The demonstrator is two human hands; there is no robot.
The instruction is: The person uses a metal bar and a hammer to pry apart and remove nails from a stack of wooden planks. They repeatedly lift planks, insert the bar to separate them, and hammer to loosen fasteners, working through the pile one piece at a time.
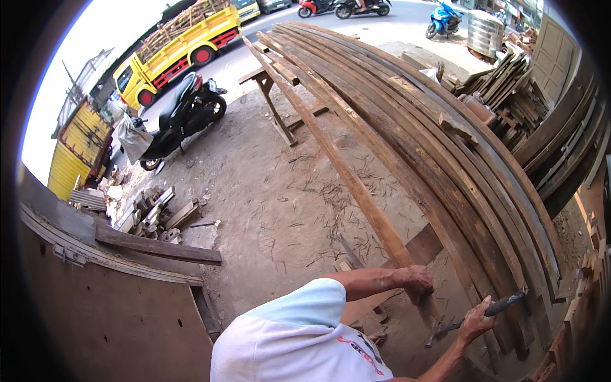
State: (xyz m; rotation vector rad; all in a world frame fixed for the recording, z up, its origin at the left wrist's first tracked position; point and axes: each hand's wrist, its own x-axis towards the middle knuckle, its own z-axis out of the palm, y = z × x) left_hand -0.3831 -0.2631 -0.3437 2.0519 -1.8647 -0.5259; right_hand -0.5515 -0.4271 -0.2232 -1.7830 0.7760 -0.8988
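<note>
My left hand [417,282] is closed around a long, narrow wooden plank [356,188] near its close end. From there the plank runs away from me, its far part by a wooden trestle [272,108]. In my right hand [475,323] is a hammer [506,302], gripped by its handle, with the black grip sticking out to the right. The metal head points down and left, beside the plank's near end. Just right of both hands lies a stack of long brown boards [407,146], stretching far back.
A black motorcycle [181,121] stands at the left, with a yellow truck [172,57] on the road behind. Scrap wood [149,213] lies left on the dirt, above a brown panel [114,299]. More timber [509,89] is piled at the far right.
</note>
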